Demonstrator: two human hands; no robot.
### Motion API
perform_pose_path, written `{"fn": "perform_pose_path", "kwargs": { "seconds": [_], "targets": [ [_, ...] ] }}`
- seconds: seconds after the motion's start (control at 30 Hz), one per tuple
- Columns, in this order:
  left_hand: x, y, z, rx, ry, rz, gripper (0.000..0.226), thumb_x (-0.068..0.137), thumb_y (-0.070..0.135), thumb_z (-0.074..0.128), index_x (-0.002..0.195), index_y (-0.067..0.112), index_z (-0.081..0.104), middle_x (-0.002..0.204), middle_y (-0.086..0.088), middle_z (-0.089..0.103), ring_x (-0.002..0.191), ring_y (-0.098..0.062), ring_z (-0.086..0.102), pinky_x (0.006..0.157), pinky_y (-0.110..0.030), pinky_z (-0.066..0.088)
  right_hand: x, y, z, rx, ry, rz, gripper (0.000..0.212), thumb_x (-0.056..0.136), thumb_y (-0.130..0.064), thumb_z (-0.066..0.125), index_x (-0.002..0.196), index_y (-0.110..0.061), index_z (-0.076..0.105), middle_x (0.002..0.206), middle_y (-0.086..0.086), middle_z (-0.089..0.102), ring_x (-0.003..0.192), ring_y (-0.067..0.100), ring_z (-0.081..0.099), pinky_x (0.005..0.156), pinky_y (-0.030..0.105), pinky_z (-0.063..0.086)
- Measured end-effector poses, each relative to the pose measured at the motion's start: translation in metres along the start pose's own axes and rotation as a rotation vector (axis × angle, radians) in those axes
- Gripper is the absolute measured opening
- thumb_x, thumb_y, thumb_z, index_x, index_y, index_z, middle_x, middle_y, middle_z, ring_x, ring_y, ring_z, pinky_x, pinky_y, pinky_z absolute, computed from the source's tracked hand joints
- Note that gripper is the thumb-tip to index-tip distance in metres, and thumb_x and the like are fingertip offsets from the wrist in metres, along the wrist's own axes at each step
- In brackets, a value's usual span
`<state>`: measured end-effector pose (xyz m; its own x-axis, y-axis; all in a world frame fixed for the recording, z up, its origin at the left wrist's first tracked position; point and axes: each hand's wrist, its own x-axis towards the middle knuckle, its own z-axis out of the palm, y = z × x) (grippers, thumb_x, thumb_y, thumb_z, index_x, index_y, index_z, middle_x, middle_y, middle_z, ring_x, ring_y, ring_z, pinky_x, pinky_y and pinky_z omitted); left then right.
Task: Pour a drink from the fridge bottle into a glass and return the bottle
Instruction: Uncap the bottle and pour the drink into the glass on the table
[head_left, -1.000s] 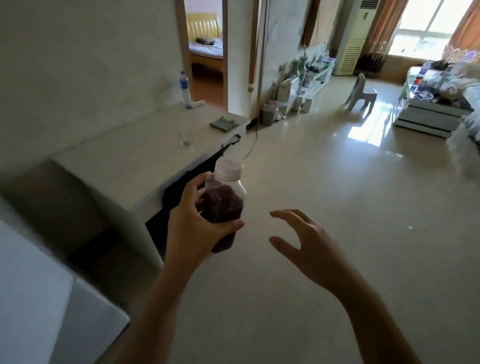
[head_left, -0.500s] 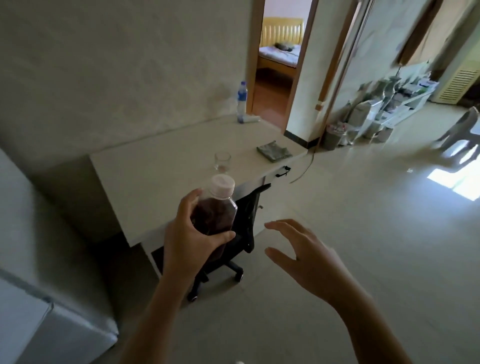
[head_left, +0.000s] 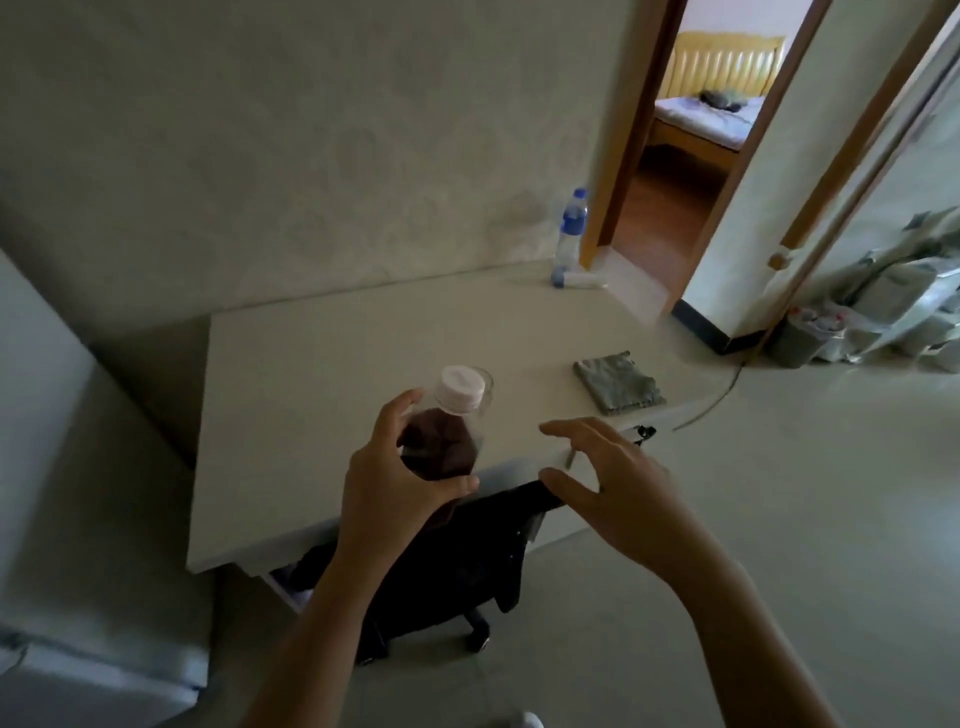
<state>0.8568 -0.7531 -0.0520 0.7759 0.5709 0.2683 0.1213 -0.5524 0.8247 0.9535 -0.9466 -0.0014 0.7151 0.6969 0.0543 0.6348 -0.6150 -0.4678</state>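
My left hand (head_left: 387, 491) grips a clear plastic bottle (head_left: 444, 441) of dark red drink with a white cap, held upright over the front edge of the white desk (head_left: 322, 405). A small clear glass (head_left: 485, 387) stands on the desk just behind the bottle's cap, mostly hidden by it. My right hand (head_left: 608, 483) hovers to the right of the bottle, fingers spread and curled, holding nothing.
A folded grey cloth (head_left: 618, 382) lies on the desk's right side. A water bottle with a blue label (head_left: 570, 228) stands at the far corner by a small lying container (head_left: 576, 280). A black chair (head_left: 452, 566) sits under the desk. The white fridge (head_left: 57, 519) is at left. A doorway opens at right.
The view has swung left and closer to the desk. The bottle in my left hand now sits in front of the glass, and my right hand has come nearer the bottle.
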Motion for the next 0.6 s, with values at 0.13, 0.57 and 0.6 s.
{"fn": "perform_pose_path", "kwargs": {
  "seconds": [0.13,0.57,0.6],
  "targets": [
    [0.036,-0.001,0.023,0.027,0.083,-0.062,0.098,0.047,0.039,0.089,0.131,0.031,0.04,0.12,0.003,0.063,0.105,-0.013,0.062,0.088,-0.032,0.055,0.076,0.009,-0.019,0.064,-0.016,-0.152,0.044,0.088,-0.054,0.046,0.13,-0.042,0.039,0.128,-0.017,0.051,0.104,0.002,0.054,0.084,0.026,0.047],
    [0.142,-0.026,0.037,0.045,0.187,-0.144,0.092,0.048,0.042,0.089,0.125,0.04,0.038,0.103,0.019,0.057,0.094,0.0,0.058,0.082,-0.012,0.048,0.265,-0.053,0.002,-0.228,0.041,-0.335,0.036,0.087,-0.055,0.041,0.094,-0.02,0.049,0.062,-0.007,0.052,0.053,0.012,0.049,0.054,0.026,0.038],
    [0.148,-0.028,0.035,0.047,0.181,-0.145,0.093,0.048,0.043,0.089,0.126,0.039,0.039,0.103,0.02,0.057,0.093,0.0,0.059,0.081,-0.008,0.047,0.272,-0.053,0.002,-0.225,0.06,-0.362,0.033,0.087,-0.053,0.042,0.09,-0.02,0.047,0.058,-0.008,0.049,0.05,0.011,0.047,0.053,0.026,0.039]
  ]
}}
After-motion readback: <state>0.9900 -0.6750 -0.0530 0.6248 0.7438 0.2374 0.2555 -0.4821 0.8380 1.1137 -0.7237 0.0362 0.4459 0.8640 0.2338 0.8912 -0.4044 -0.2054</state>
